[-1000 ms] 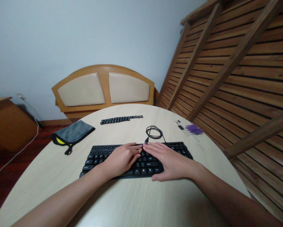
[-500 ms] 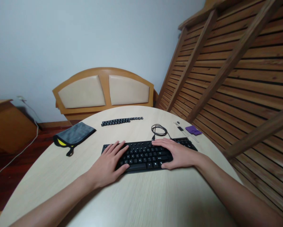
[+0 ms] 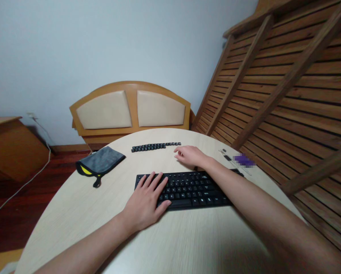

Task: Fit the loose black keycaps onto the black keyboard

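Note:
A black keyboard (image 3: 187,190) lies flat on the table, its right part covered by my right forearm. My left hand (image 3: 149,198) rests on its left end, open, with the fingers spread over the keys and the thumb at the front edge. Beyond the keyboard's back edge is my right hand (image 3: 189,155), its fingers loosely curled and partly apart, with nothing visible in them. Its fingertips are just short of the right end of the loose black keycaps (image 3: 149,147), set out in rows. The keyboard's coiled cable is hidden behind this hand.
A grey cloth with black edging and a yellow underside (image 3: 102,161) lies on the round table's (image 3: 81,220) left. Thin tools (image 3: 227,158) and a blurred purple item (image 3: 244,160) are at the right edge. A slatted wooden panel (image 3: 287,95) leans close on the right.
My right hand has lifted off the keyboard's right part and reached forward towards the keycaps, now hiding the cable. My left hand stays on the keyboard. The view has shifted slightly.

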Tool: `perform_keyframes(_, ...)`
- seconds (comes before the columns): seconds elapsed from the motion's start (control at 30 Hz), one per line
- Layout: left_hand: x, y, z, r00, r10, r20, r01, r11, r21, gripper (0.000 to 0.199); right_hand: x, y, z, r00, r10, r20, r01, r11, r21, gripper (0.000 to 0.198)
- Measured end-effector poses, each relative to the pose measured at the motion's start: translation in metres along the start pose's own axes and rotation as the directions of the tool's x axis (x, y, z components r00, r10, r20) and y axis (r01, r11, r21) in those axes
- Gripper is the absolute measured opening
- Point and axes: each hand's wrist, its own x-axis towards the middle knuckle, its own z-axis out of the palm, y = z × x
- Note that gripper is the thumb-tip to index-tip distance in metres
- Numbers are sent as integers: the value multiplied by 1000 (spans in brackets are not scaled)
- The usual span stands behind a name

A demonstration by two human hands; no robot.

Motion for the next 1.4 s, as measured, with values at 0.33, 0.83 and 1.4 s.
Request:
perform_keyframes(0.33, 0, 1, 2, 999, 11, -49, -11, 1000, 9, 68, 67, -22, 29, 996, 93, -6, -93, 994, -65, 40)
perform_keyframes(0.83, 0, 1, 0, 999, 18, -49, -17, 999, 29, 67, 2, -6, 4, 998, 30, 59, -37, 994, 106, 21)
perform_keyframes(1.4, -6, 4, -8, 993, 102, -55, -99, 994, 50, 52, -52, 5, -38, 874, -221, 432, -1, 889, 458, 26)
